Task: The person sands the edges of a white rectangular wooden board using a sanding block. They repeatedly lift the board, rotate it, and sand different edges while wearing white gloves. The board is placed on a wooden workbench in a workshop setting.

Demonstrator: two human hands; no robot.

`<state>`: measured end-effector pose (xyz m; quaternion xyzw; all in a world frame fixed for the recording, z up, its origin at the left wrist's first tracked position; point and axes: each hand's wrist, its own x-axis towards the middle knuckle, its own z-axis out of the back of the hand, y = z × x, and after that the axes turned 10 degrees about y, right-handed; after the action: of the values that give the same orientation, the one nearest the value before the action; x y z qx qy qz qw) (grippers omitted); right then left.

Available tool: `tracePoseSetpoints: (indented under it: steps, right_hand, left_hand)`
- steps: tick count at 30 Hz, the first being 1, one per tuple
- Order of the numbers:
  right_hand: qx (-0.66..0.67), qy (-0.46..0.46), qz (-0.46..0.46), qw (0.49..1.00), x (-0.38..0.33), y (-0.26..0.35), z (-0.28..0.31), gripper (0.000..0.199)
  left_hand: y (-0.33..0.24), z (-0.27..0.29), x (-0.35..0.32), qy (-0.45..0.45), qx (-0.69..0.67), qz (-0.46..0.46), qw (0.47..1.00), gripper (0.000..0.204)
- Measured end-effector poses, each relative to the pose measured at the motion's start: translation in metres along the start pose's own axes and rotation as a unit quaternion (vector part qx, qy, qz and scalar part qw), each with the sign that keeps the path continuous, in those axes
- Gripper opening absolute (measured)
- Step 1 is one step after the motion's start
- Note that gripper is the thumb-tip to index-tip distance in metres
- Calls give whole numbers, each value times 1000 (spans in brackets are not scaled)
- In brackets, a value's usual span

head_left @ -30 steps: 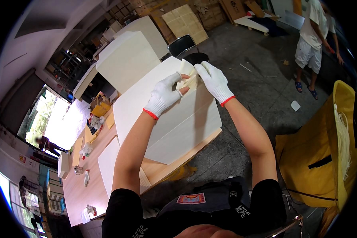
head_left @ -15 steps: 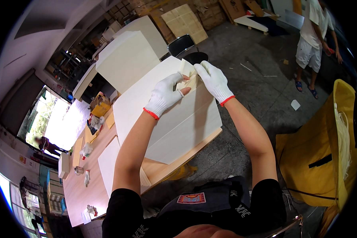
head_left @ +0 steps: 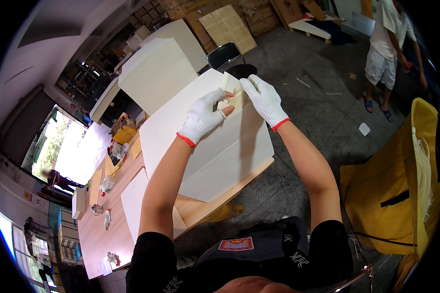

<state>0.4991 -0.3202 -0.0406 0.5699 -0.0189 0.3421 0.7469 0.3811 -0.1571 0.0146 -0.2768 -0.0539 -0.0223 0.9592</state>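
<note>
A large cream cardboard sheet [head_left: 215,146] lies flat on the wooden workbench [head_left: 107,229], its far corner hanging past the edge. Both hands wear white gloves with red cuffs. My left hand [head_left: 204,116] pinches a small folded flap [head_left: 231,95] at the sheet's far corner, thumb and fingers closed on it. My right hand [head_left: 263,97] presses on the same flap from the right side, fingers spread over the fold.
More cream boards [head_left: 154,73] stand behind the sheet. A black chair [head_left: 227,56] sits beyond the corner. Small items [head_left: 120,134] clutter the bench to the left. A yellow bag [head_left: 396,190] stands at right. Another person [head_left: 388,49] stands on the concrete floor at far right.
Both hands stay at the flap on the far corner with only slight finger shifts. The person at far right has stepped a little.
</note>
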Motion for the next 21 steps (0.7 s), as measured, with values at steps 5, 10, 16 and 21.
tracePoseSetpoints:
  steps: [5, 10, 16, 21]
  right_hand:
    - [18, 11, -16, 1000, -4, 1, 5, 53]
    - [9, -2, -6, 1000, -2, 1, 0, 52]
    - [-4, -10, -4, 1000, 1, -4, -2, 50]
    - [7, -6, -16, 1000, -2, 0, 0, 51]
  left_hand:
    - [-20, 3, -3, 10, 7, 35, 999, 29]
    - [-6, 3, -4, -13, 21, -14, 1000, 29]
    - [-13, 2, -3, 5, 39, 34, 999, 32]
    - [-11, 2, -2, -3, 33, 17, 999, 32]
